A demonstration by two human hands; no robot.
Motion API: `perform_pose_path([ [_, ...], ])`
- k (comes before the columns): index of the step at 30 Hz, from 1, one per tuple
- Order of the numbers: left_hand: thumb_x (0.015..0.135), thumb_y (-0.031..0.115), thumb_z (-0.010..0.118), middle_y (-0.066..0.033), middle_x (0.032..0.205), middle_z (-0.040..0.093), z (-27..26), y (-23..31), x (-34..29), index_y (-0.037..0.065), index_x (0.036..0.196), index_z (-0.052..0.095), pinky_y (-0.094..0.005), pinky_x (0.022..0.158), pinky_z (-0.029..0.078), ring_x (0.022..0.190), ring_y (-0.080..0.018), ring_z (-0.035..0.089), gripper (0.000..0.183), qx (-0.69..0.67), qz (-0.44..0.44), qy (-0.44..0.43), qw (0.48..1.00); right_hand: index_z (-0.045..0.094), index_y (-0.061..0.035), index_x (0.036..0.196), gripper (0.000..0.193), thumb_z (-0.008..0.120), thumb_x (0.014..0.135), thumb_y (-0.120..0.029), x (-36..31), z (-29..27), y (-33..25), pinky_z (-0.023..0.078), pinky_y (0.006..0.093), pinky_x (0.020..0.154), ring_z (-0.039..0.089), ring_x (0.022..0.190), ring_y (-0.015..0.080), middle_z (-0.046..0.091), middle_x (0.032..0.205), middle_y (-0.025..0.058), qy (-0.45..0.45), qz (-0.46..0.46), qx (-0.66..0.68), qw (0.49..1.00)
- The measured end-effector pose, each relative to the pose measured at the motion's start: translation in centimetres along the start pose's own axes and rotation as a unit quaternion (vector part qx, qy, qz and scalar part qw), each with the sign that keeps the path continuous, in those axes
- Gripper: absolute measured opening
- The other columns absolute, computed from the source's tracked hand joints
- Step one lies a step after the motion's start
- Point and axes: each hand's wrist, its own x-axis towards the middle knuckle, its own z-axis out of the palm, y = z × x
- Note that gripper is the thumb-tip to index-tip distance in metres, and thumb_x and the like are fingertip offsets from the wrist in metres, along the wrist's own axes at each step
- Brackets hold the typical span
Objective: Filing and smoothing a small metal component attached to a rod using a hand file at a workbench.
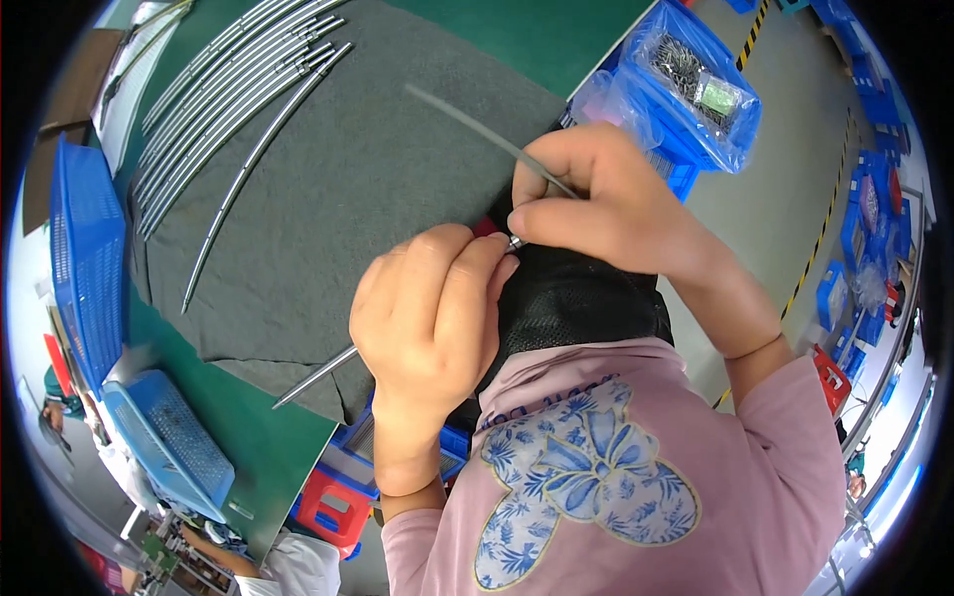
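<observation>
My left hand (427, 308) is closed round a shiny metal rod (316, 377). The rod's pointed lower end sticks out below the hand, and its other end shows just past my fingertips. My right hand (611, 204), fingers curled, holds a thin grey rod-like piece (467, 121) that is blurred at its far end and reaches over the cloth. The right thumb and forefinger meet close to the tip of the metal rod; whether they touch it I cannot tell. Several similar jointed metal rods (238, 109) lie side by side at the upper left, one (243, 179) set slightly apart.
A dark grey cloth (397, 169) covers part of the green table (477, 30). At the upper right stands a blue bin (740, 139) lined with plastic, holding small metal parts. Blue baskets (89, 258) line the left side. A co-worker's arm (224, 556) shows at the lower left.
</observation>
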Motion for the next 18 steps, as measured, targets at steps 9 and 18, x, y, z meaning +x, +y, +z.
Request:
perform_pose_path([
  [9,0.062,0.007,0.075,-0.0048,0.076,0.056,-1.2,1.3,-0.3,0.004,0.084,0.065,-0.0288,0.049,0.039,0.057,-0.0179,0.054,0.024,-0.011,0.022,0.009,1.0,0.057,-0.0006,0.067,0.012,0.064,0.072,-0.01,0.1,-1.0,-0.3,0.026,0.0207,0.036,0.037,0.039,0.0035,0.044,0.049,-0.0029,-0.123,0.204,0.21,0.948],
  [18,0.06,0.007,0.077,-0.0044,0.075,0.056,-1.5,1.5,-0.2,0.005,0.086,0.066,-0.029,0.051,0.039,0.06,-0.0182,0.054,0.028,0.012,0.0,0.063,0.998,0.053,0.0013,0.074,0.015,0.055,0.082,-0.012,-2.0,-0.4,-0.7,0.026,0.0196,0.035,0.028,0.034,0.0014,0.033,0.044,-0.0064,-0.123,0.209,0.386,0.89],
])
